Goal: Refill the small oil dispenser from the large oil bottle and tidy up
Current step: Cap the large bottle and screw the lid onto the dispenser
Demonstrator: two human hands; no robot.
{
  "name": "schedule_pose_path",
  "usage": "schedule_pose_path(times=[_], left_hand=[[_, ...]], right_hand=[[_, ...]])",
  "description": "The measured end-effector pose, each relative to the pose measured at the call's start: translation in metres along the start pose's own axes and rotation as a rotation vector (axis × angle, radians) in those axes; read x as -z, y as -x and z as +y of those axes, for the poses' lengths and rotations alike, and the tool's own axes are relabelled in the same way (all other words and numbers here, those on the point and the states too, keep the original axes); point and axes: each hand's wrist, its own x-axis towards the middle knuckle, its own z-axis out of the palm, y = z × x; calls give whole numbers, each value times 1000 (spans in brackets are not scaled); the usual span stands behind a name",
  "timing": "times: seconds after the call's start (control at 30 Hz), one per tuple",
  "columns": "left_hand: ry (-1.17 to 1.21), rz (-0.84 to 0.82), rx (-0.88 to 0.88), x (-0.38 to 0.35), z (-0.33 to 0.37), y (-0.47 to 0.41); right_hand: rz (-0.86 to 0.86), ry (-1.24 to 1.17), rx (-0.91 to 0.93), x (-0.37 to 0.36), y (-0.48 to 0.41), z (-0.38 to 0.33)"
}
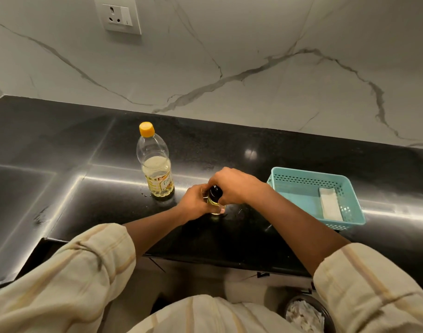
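Observation:
The small oil dispenser (214,203) stands on the black counter (90,200), a clear glass body with yellow oil and a black top (215,191). My left hand (195,203) wraps around its body. My right hand (234,185) grips the black top from above. The large oil bottle (156,170) stands upright just to the left, clear plastic with a yellow cap on, about half full of pale oil, and neither hand touches it.
A teal perforated basket (301,186) sits to the right with a folded white cloth (330,204) inside. A few small drops (145,194) lie left of the large bottle. A dark bin (306,313) holding crumpled paper stands on the floor below. A wall socket (118,14) is above.

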Motion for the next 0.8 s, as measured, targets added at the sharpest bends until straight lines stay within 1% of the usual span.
schedule_pose_path(times=[0.1,0.27,0.33,0.4,0.47,0.5,0.57,0.7,0.8], left_hand=[[-10,1,-16,0,-3,-2],[-10,-6,-47,1,-4,-3],[-6,-5,-46,0,-6,-4],[8,4,-24,-2,-7,-4],[24,14,-5,-3,-10,-4],[29,13,-9,-3,-10,-4],[32,-3,-29,-3,-9,-4],[29,-6,-51,-3,-8,-1],[15,-21,-51,-2,-6,0]], right_hand=[[7,29,-65,3,-5,-4],[122,77,-198,-7,-8,-11],[99,50,-192,-5,-7,-9],[29,-1,-113,0,-4,-7],[-16,23,-49,1,-2,-5],[-17,40,-48,1,-2,-6],[2,48,-93,1,-2,-7],[111,6,-235,-7,-5,-12],[121,2,-253,-9,-6,-13]])
